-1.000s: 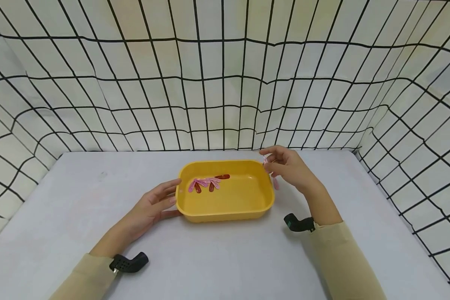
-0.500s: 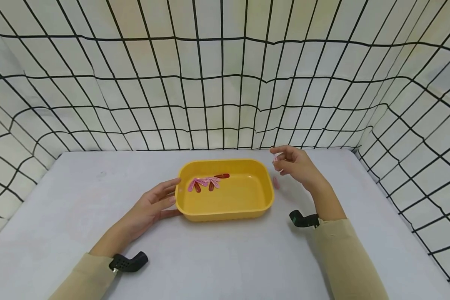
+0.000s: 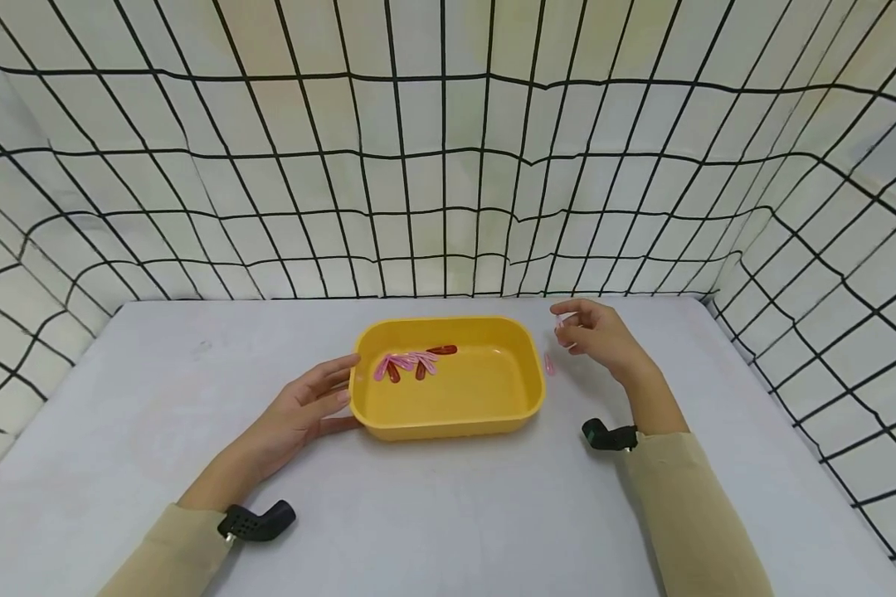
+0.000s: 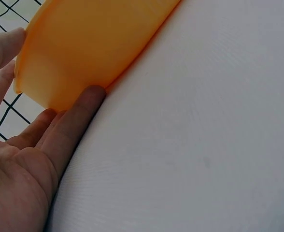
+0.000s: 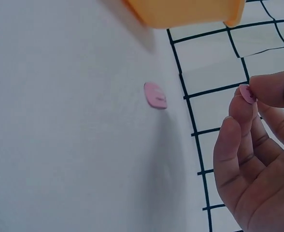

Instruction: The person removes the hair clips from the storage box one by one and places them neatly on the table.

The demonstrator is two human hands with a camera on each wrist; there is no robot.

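Note:
My left hand (image 3: 315, 406) rests against the left end of a yellow plastic tray (image 3: 478, 398), its fingers fairly straight on the end wall and rim. Inside the tray, toward the left, lie several pink hair clips (image 3: 423, 362) and red-brown hair clips (image 3: 442, 350). Off the tray's right end, my right hand (image 3: 596, 333) pinches a small pink hair clip (image 5: 248, 94) between thumb and fingertip, above the table. The fingers cover most of that clip. Another pink hair clip (image 5: 155, 95) lies on the table between the tray and this hand.
A white-covered table (image 3: 448, 514) carries the tray. Black grid lines (image 3: 444, 182) cross the pale walls behind and at both sides. Each wrist wears a black camera, such as the one on the left wrist (image 3: 257, 522).
My right hand has drawn away from the tray's right rim, rightward, with the pinched hair clip. The clip on the table now shows fully. Left hand and tray have stayed put.

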